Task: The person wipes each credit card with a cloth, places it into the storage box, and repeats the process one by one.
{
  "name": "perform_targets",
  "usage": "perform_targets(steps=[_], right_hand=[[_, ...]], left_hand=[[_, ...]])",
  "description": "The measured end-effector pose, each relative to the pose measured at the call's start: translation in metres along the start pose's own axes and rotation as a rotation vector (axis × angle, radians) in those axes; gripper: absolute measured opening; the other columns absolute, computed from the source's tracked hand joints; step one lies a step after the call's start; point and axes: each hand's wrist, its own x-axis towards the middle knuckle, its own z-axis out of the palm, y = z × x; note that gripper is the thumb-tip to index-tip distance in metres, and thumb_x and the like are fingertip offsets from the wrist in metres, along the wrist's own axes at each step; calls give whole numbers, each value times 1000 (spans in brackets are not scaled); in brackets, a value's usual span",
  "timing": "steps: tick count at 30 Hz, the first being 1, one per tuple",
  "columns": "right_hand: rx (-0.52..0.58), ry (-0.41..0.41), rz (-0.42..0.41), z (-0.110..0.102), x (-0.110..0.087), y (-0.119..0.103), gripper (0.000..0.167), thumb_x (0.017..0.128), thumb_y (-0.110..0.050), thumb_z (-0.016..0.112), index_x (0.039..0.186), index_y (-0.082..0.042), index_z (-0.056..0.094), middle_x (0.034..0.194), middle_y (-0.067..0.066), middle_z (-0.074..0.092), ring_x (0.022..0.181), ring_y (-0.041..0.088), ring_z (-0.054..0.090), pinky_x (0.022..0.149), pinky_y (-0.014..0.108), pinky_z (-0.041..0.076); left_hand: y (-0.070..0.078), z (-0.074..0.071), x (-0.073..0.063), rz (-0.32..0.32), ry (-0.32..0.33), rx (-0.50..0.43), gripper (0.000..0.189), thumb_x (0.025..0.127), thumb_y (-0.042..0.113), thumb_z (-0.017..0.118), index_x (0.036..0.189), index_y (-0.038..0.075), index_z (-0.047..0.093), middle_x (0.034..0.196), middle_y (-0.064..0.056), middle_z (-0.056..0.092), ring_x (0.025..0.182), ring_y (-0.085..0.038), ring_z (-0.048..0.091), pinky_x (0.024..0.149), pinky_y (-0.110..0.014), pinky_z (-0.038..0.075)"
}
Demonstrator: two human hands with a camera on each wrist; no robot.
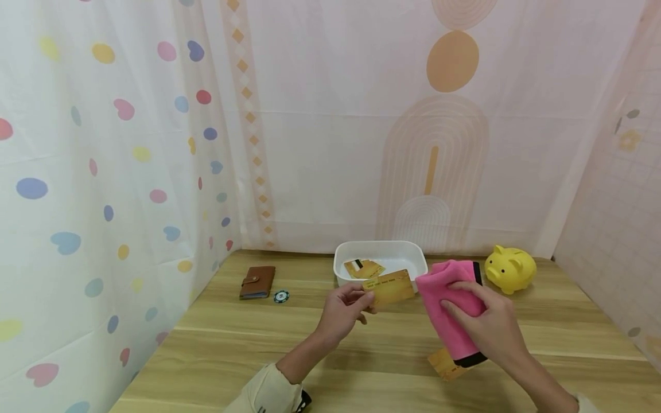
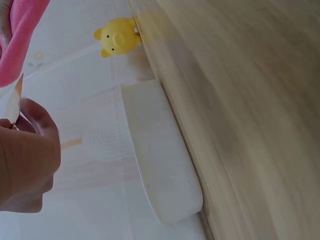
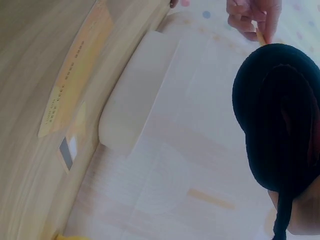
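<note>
My left hand [image 1: 343, 310] pinches a gold bank card [image 1: 389, 288] by its left end, between thumb and fingers, in front of the white tray [image 1: 379, 245]. A bunched pink cloth [image 1: 446, 310] with black edging is gripped by my right hand [image 1: 490, 321], just right of that card. Below the cloth, another gold bank card [image 1: 445, 365] lies on the table, partly covered in the head view. The right wrist view shows its embossed numbers, with a striped card [image 3: 68, 152] beside it. Inside the tray lie more gold cards [image 1: 364, 268], one showing a dark stripe.
A yellow piggy bank [image 1: 510, 269] stands at the back right of the wooden table [image 1: 361, 367]. To the left lie a brown snap wallet [image 1: 257, 282] and a green-and-white poker chip [image 1: 281, 296]. Patterned curtains [image 1: 320, 143] hang behind and at both sides.
</note>
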Motion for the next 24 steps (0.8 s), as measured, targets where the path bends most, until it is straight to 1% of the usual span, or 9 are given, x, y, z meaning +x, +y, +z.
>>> perform_targets(steps=[4, 10, 13, 17, 21, 24], right_hand=[[19, 12, -27, 2, 0, -4, 34, 69, -2, 89, 96, -15, 73, 87, 2, 72, 64, 6, 59, 53, 18, 48], [20, 24, -93, 10, 0, -8, 35, 67, -2, 90, 95, -15, 73, 87, 2, 72, 65, 6, 59, 53, 17, 48], [33, 9, -103, 14, 0, -10, 35, 67, -2, 90, 95, -16, 73, 89, 1, 72, 67, 6, 61, 54, 17, 49], [53, -6, -112, 20, 2, -14, 35, 69, -3, 89, 97, -17, 73, 91, 0, 72, 68, 6, 62, 56, 16, 50], [66, -11, -128, 25, 4, -17, 34, 70, -3, 89, 97, -17, 73, 90, -1, 72, 69, 7, 62, 57, 16, 50], [74, -33, -111, 30, 5, -20, 32, 72, -5, 88, 98, -17, 73, 92, -1, 72, 70, 7, 61, 56, 18, 51]], left_hand=[[0, 0, -1, -17, -41, -34, 20, 97, 8, 64, 108, -9, 62, 87, -5, 71, 71, -11, 70, 58, -24, 55], [-1, 0, -1, -62, -110, -42, 19, 94, 3, 64, 104, -12, 60, 91, -8, 69, 76, -13, 72, 65, -25, 56], [-1, -1, -1, -80, -133, -51, 21, 92, 2, 65, 105, -13, 60, 91, -8, 69, 77, -14, 71, 66, -25, 56], [0, -2, -2, -74, -173, -43, 23, 90, 2, 67, 108, -13, 62, 90, -11, 71, 78, -13, 71, 68, -25, 56], [-1, -2, -2, -75, -228, -35, 28, 90, 2, 68, 113, -13, 63, 95, -13, 72, 81, -13, 72, 72, -27, 57], [-2, -1, -2, -82, -266, -34, 31, 91, 0, 67, 117, -15, 60, 101, -18, 72, 83, -13, 72, 73, -27, 57]])
